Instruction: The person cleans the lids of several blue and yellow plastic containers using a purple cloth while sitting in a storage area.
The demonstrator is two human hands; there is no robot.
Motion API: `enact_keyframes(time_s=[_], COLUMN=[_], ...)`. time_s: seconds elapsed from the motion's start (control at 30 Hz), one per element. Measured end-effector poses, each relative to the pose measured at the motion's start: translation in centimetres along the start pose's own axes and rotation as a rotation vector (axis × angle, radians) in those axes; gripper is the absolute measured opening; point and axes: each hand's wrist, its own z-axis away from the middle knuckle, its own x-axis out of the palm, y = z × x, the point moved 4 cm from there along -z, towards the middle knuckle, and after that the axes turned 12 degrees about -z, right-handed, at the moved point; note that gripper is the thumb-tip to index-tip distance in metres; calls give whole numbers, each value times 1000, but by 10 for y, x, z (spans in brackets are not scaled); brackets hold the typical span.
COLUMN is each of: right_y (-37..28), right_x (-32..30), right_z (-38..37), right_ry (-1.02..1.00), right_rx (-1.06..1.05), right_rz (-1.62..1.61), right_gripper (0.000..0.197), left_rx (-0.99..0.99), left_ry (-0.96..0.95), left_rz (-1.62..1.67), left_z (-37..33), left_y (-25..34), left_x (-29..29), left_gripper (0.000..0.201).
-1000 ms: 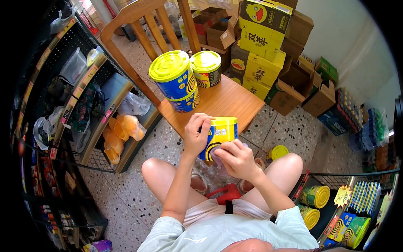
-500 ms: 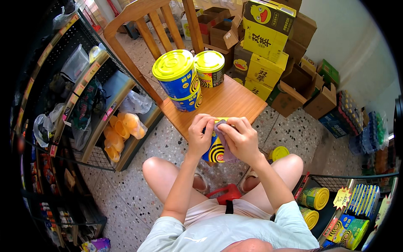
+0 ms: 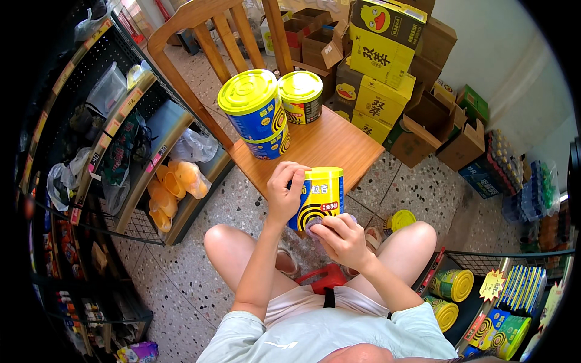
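A yellow and blue mosquito coil box [image 3: 327, 191] with a black spiral stands tilted above my knees, by the front edge of a wooden chair seat [image 3: 345, 142]. My left hand [image 3: 284, 190] is closed on its left side, with the thumb near the top corner. Pinched in my right hand [image 3: 344, 238] is a greyish purple cloth [image 3: 314, 227], pressed at the box's lower edge; part of the cloth is hidden by the fingers. Two blue tubs [image 3: 254, 115] with yellow lids are stacked on the chair, beside a dark tub [image 3: 302, 103] with a yellow lid.
To the left runs a shelf rack [image 3: 130, 115] with bags and yellow slippers [image 3: 175, 187]. Yellow cartons [image 3: 378, 100] and open cardboard boxes [image 3: 420, 130] stand at the far right. A lidded tub [image 3: 400, 220] is beside my right knee; a red object [image 3: 327, 278] lies between my legs.
My right hand has moved down with the cloth, from the box's top edge to its lower edge. More of the box's front shows now. My left hand stays on its left side.
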Motion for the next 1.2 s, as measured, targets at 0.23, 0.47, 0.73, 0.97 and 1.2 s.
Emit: enact_keyframes(time_s=[0.23,0.47,0.73,0.97,1.2], right_y=[18,23,15,8,27], right_x=[-2,-1,-8,-13,-21], right_z=[25,27,16,-5,-52], right_ry=[91,110,53,-30,54], right_rx=[-62,-94,-79,-35,-61], right_rz=[20,68,37,-35,111], right_gripper=[33,36,35,31,21], left_rx=[-33,-92,-41,-59,22], left_ry=[-10,15,-15,-8,-26], left_rz=[68,220,104,9,-25], left_z=[2,8,-1,3,3], left_y=[-14,-35,-17,0,6], left_x=[-3,4,-3,3,7], left_gripper=[26,27,22,24,22])
